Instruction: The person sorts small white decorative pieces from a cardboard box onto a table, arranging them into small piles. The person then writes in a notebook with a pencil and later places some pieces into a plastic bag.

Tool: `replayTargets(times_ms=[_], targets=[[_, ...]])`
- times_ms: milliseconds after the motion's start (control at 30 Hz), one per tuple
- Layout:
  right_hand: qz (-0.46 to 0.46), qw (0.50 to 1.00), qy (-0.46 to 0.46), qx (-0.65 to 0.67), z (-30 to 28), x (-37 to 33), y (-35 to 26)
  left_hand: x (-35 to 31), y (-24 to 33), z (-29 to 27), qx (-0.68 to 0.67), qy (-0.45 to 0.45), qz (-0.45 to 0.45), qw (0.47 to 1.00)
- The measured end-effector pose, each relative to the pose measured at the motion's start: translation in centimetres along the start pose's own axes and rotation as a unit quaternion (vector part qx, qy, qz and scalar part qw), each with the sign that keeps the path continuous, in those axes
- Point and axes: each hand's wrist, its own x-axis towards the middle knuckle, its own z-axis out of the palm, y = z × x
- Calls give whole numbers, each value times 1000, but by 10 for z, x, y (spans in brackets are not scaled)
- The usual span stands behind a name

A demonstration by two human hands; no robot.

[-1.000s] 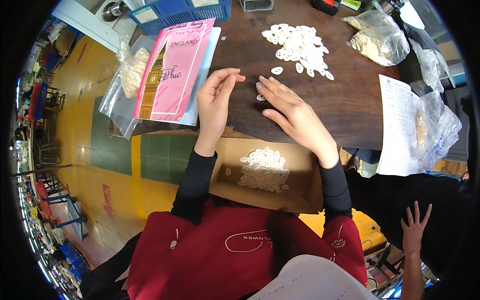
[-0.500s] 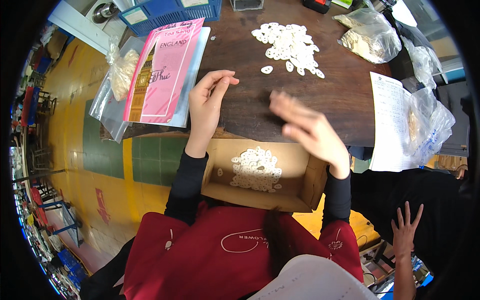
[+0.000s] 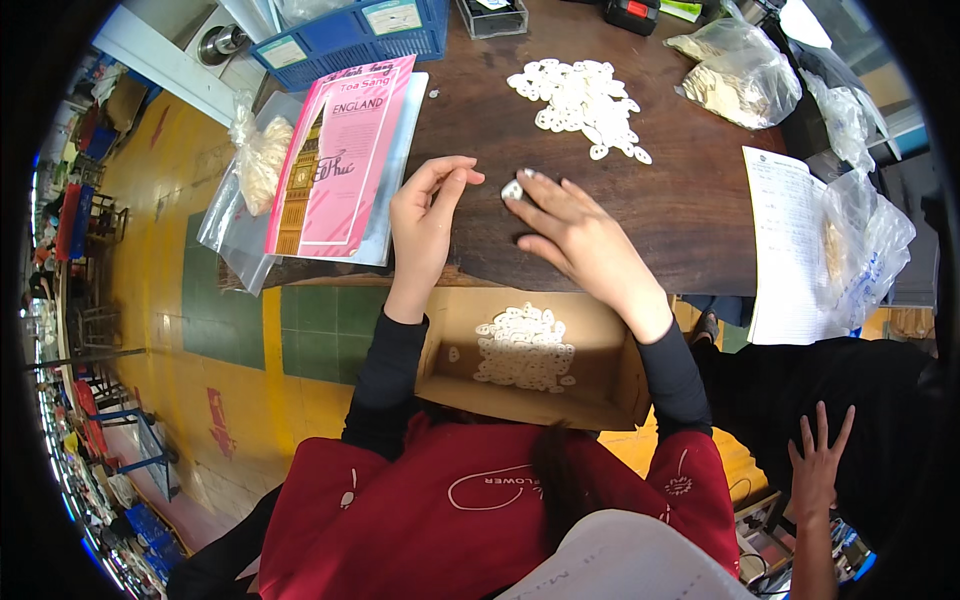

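Note:
Several small white oval pieces with holes lie in a loose pile (image 3: 580, 105) on the dark wooden table. One such white piece (image 3: 512, 190) sits apart, nearer to me, under the fingertips of my right hand (image 3: 580, 235). That hand is palm down with fingers stretched out and the thumb apart. To its left, my left hand (image 3: 425, 225) is raised beside the booklet, thumb and forefinger pressed together; whether anything is between them is hidden. Below both hands, at the table's front edge, a shallow cardboard box (image 3: 610, 385) holds many more white pieces (image 3: 525, 350).
A pink booklet (image 3: 345, 170) and a bag of pale pieces (image 3: 262, 170) lie at left. Behind stands a blue crate (image 3: 350, 45). On the right are plastic bags (image 3: 740, 85) and a written sheet (image 3: 780, 240). Another person's hand (image 3: 818, 465) shows at lower right.
My right hand has moved left and come down onto the table, fingertips now on one white piece. The stray piece in front of the pile is gone from its spot. My left hand keeps its pose.

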Motion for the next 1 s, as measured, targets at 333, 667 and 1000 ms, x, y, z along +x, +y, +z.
replayTargets(times_ms=[333, 667, 1000], targets=[[39, 953, -135, 269, -58, -111, -30, 30, -3, 37, 278, -201, 134, 930], [96, 965, 23, 244, -78, -133, -25, 47, -30, 72, 486, -230, 226, 812], [108, 967, 62, 223, -72, -106, -18, 1, 5, 28, 306, -320, 195, 875]])
